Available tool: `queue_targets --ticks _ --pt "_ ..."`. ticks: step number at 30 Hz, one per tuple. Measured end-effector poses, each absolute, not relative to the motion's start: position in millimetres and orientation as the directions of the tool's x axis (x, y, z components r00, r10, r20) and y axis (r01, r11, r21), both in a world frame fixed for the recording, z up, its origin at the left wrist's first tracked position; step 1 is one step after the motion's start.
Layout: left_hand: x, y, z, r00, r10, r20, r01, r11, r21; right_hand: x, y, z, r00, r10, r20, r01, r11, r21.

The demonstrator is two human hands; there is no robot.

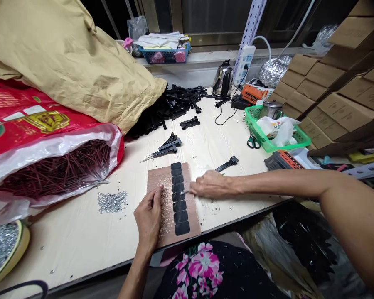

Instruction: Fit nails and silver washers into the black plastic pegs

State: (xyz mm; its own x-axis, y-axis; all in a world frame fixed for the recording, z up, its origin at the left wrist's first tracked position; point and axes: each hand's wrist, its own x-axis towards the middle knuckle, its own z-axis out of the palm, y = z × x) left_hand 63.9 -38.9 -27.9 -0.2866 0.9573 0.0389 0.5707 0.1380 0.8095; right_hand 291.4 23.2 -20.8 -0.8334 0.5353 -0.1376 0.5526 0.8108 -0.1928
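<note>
A brown board (154,176) lies at the table's front edge. Down its right half runs a column of several black rounded pads (181,216), and small pale bits (166,207) are scattered on its left half. My left hand (148,216) rests over the board's left edge, thumb and forefinger pinched together; what is between them is too small to make out. From the board's right side, my right hand (210,183) grips a thin metal-tipped tool (183,192), its tip on a middle pad. Just beyond that hand lies a black plastic part with a thin shaft (227,163).
Small silvery washers (112,202) are heaped left of the board, with more in a yellow bowl (24,245). A red sack (115,141) holds dark thin rods. Black plastic parts (177,104) pile up behind. Scissors (253,142), a green basket (268,145) and cardboard boxes (343,112) stand right.
</note>
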Motion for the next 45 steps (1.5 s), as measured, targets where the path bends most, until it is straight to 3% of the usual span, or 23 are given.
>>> queue_targets --ticks 5,10,12,14,17,20,26,30,36,40,45 --pt "64 -39 -29 -0.290 0.957 0.032 0.571 0.146 0.808 292 40 -16 -0.720 0.690 -0.078 0.693 0.708 -0.132" --pt "64 -39 -28 -0.290 0.957 0.021 0.561 0.152 0.814 294 17 -9 -0.859 0.492 -0.142 0.510 0.801 -0.314" --pt "64 -40 -28 -0.299 0.954 0.010 0.562 0.168 0.810 295 19 -7 -0.809 0.568 -0.150 0.581 0.739 -0.341" --pt "64 -40 -27 -0.298 0.955 0.010 0.568 0.168 0.805 295 27 -7 -0.689 0.697 -0.197 0.719 0.627 -0.298" --pt "64 -40 -27 -0.288 0.958 0.017 0.561 0.154 0.813 290 31 -10 -0.739 0.655 -0.156 0.669 0.688 -0.281" --pt "64 -39 -28 -0.296 0.955 0.020 0.545 0.152 0.824 283 20 -12 -0.759 0.621 -0.195 0.651 0.737 -0.182" --pt "62 -39 -30 -0.300 0.954 0.022 0.535 0.149 0.831 278 8 -1 -0.622 0.744 -0.243 0.769 0.639 -0.014" --pt "62 -39 -32 -0.300 0.954 0.022 0.530 0.148 0.835 279 13 2 -0.602 0.771 -0.206 0.792 0.610 -0.032" --pt "60 -40 -31 -0.298 0.954 0.023 0.527 0.144 0.838 279 36 -6 -0.597 0.801 -0.036 0.799 0.591 -0.110" --pt "59 -40 -33 -0.294 0.955 0.027 0.520 0.136 0.843 279 38 -14 -0.653 0.756 -0.049 0.758 0.651 -0.054" --pt "58 -40 -35 -0.285 0.958 0.037 0.513 0.120 0.850 291 30 -17 -0.804 0.594 0.000 0.594 0.804 0.038"
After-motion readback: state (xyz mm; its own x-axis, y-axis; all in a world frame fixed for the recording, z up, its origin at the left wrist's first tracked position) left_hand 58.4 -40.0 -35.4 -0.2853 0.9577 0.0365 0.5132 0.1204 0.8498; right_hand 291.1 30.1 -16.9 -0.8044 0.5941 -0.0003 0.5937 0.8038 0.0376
